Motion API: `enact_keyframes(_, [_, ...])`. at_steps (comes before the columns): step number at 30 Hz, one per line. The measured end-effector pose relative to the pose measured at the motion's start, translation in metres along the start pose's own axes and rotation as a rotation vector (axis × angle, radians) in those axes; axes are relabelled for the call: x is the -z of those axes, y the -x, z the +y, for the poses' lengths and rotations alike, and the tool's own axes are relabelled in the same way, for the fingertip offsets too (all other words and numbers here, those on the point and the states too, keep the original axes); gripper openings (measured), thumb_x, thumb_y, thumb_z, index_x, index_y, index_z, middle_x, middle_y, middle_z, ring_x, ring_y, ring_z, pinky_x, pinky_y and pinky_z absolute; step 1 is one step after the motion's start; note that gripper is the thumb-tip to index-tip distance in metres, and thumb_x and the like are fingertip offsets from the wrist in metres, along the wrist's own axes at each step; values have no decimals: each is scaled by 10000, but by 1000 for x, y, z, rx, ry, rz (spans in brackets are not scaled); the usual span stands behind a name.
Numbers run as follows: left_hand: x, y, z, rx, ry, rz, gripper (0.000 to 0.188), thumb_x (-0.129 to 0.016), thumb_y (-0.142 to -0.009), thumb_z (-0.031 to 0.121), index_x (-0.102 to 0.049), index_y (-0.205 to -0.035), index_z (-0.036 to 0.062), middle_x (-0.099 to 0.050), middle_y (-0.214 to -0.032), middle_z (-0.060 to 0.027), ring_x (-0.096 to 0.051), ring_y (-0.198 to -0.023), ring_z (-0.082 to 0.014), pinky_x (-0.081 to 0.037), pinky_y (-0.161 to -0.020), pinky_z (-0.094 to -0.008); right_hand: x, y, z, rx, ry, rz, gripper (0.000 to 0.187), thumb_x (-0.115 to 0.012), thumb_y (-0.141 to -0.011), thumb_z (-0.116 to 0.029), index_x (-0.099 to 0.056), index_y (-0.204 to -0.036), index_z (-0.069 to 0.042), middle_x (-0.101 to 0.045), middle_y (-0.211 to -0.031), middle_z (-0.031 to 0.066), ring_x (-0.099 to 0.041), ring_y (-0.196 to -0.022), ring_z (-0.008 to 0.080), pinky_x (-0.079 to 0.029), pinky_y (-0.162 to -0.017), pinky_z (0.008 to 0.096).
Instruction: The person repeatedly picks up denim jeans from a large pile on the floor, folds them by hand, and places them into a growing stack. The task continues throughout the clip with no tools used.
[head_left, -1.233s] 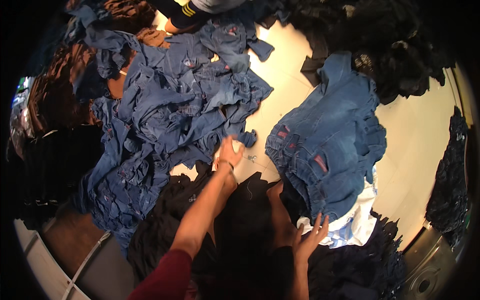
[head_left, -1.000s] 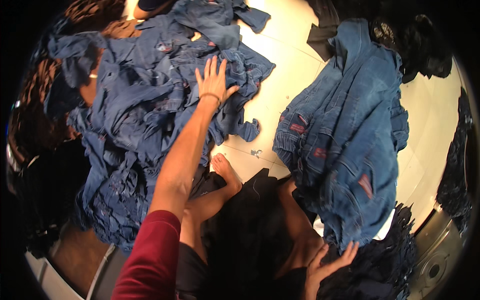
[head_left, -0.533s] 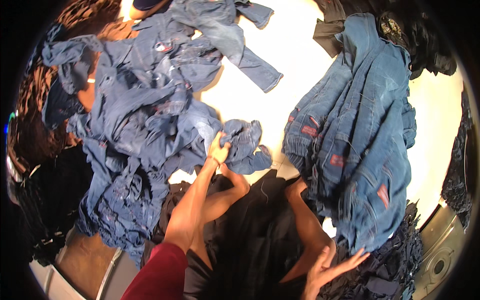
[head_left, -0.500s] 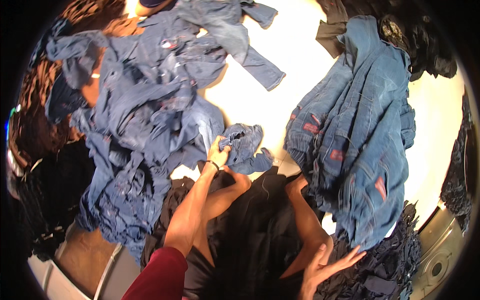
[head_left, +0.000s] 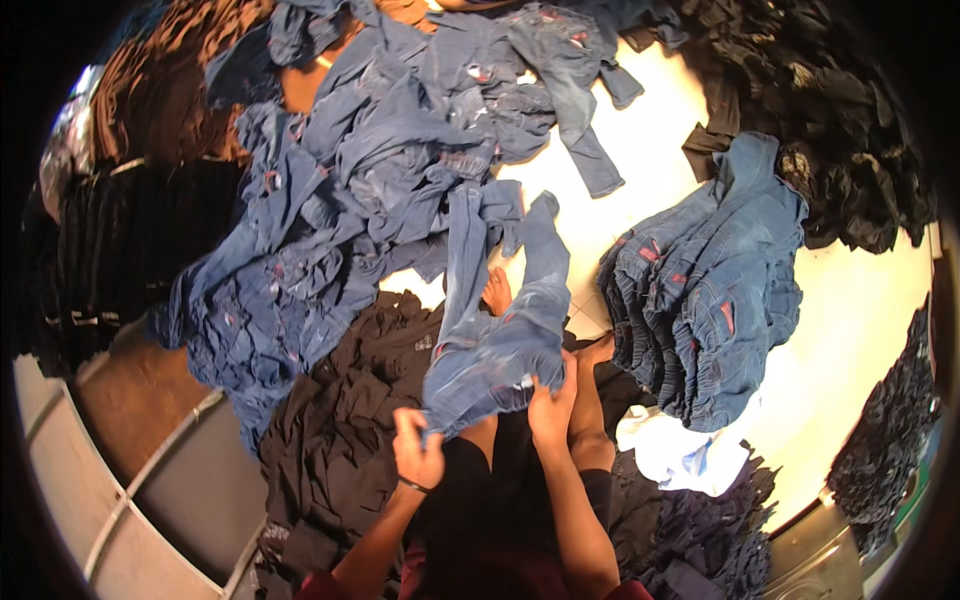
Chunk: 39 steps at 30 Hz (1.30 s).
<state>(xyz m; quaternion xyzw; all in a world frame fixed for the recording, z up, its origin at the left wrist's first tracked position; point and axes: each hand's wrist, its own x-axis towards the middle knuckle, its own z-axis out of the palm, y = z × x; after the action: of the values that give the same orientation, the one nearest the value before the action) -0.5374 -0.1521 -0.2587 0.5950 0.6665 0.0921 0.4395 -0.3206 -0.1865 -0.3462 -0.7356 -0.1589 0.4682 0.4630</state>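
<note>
A pair of blue jeans [head_left: 500, 362] with an elastic waistband is stretched between my hands over my lap. Its waist is toward me and the two legs point away. My left hand [head_left: 417, 452] pinches the left corner of the waistband. At the waistband's right end, my right hand [head_left: 553, 405] grips the cloth, thumb uppermost. To the right lies a stack of blue jeans [head_left: 700, 290], layered with their waistbands toward me and red patches showing. A loose heap of blue jeans [head_left: 400, 140] spreads across the floor ahead and to the left.
Black garments [head_left: 345, 390] lie beside my left leg. Dark clothes [head_left: 820, 110] are piled at the far right, brown ones [head_left: 165, 90] at the far left. A white cloth or bag [head_left: 680, 450] sits below the jeans stack. Metal framing [head_left: 130, 495] borders the lower left.
My left hand has drawn the bunched jeans nearer, and they now hang spread out. My right hand, spread beside the stack before, has come across and taken the waistband. The view has shifted.
</note>
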Motion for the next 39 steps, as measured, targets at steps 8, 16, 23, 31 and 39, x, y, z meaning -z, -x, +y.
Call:
enact_keyframes(8, [26, 64, -2, 213, -780, -521, 1008, -752, -752, 131, -269, -1637, 115, -38, -1689, -308, -47, -1577, -454, -94, -1181, -747, 18, 82, -49, -4, 299, -429, 762, -599, -826, 116, -422, -1537, -96, -628, -1335, 220, -696, -1066, 325, -603, -815, 406])
enact_keyframes(16, [10, -93, 122, -200, 343, 7, 582, -556, -1018, 142, -373, -1539, -43, -413, -1588, -218, -397, -1477, -334, -313, -1206, -407, -10, 5, -143, 557, 509, -228, 833, -819, -847, -356, -449, -1544, -89, -634, -1255, 228, -611, -1132, 360, -525, -953, 442])
enact_keyframes(23, [-32, -157, 291, -264, 1189, 223, 447, -484, -1099, 236, -478, -1465, -22, -596, -1405, -152, -623, -1249, -257, -492, -1080, -391, 76, -62, -189, 7, 159, -465, 1026, -877, -851, -280, -237, -1627, -82, -600, -1281, 183, -682, -968, 187, -587, -766, 323])
enact_keyframes(31, [-101, -112, 463, -166, 1898, -626, 375, -440, -1082, 245, -613, -1293, -11, -684, -1279, -154, -655, -1174, -314, -517, -1048, -512, 200, -88, -284, 483, -808, 196, 614, -623, -950, -9, -355, -1500, -56, -627, -1186, 97, -648, -988, 182, -590, -810, 348])
enact_keyframes(39, [-177, -89, 439, -990, 740, -214, 398, -670, -915, 45, -497, -1271, -2, -622, -1133, -127, -623, -1011, -175, -504, -911, -298, 375, 3, -277, 706, 451, 687, 558, -672, -1002, -164, -485, -1498, 11, -564, -1449, 182, -528, -1344, 255, -364, -1168, 391])
